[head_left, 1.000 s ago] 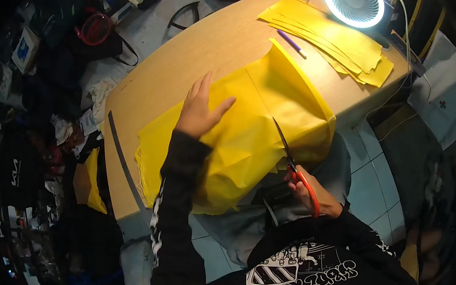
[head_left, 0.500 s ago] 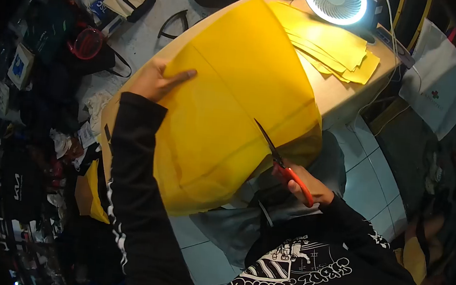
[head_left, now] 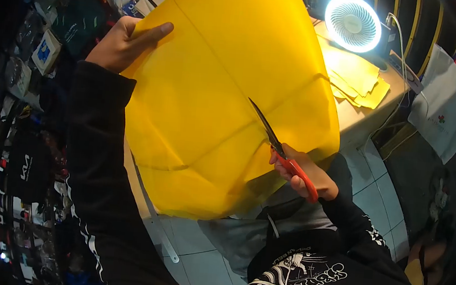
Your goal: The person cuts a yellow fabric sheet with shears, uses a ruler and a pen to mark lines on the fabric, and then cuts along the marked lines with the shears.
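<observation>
A large yellow sheet [head_left: 236, 51] fills the middle of the view, with a thin line running diagonally across it and creases lower down. My left hand [head_left: 131, 39] pinches its upper left edge, thumb lying on top. My right hand [head_left: 304, 173] is closed round the red handles of the scissors [head_left: 274, 141]. Their dark blades point up and left over the sheet, with the tip near the lower end of the line. Whether the blades have any of the sheet between them, I cannot tell.
A lit round fan lamp [head_left: 353, 24] stands on the table [head_left: 368, 119], beside cut yellow pieces [head_left: 356, 72]. A white bag [head_left: 443, 101] hangs at the right. A metal ruler [head_left: 163, 237] shows below the sheet. Packed goods crowd the left side.
My left hand has moved up and left, raising the yellow sheet toward the camera. The scissors have shifted slightly left across the sheet. The ruler has come into sight.
</observation>
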{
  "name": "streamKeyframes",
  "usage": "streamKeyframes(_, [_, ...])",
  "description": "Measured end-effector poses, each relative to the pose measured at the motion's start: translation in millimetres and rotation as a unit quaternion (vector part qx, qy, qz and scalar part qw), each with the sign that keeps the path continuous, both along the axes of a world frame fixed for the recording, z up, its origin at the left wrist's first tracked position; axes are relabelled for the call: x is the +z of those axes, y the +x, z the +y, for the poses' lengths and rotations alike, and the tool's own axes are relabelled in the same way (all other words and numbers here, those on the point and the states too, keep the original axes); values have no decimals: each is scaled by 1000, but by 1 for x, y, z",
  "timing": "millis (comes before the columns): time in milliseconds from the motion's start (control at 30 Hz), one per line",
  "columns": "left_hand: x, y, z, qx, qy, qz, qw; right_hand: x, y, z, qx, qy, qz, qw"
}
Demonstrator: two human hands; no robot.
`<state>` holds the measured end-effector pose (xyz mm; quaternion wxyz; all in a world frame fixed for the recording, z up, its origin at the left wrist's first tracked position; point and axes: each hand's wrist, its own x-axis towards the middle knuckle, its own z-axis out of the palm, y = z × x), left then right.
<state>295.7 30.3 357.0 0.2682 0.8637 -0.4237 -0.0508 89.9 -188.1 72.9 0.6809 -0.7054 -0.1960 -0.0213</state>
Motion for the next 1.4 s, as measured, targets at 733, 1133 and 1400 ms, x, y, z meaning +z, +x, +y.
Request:
streamKeyframes(733, [-9,35,22,29,-50,134,989,27,24,2,-39,-56,-27,997])
streamKeyframes(1133, [-3,35,16,34,-19,114,993,22,20,7,-75,-67,-69,992])
streamKeyframes(1400, [2,32,14,27,-9,101,994,30,13,8,-86,-80,-58,991])
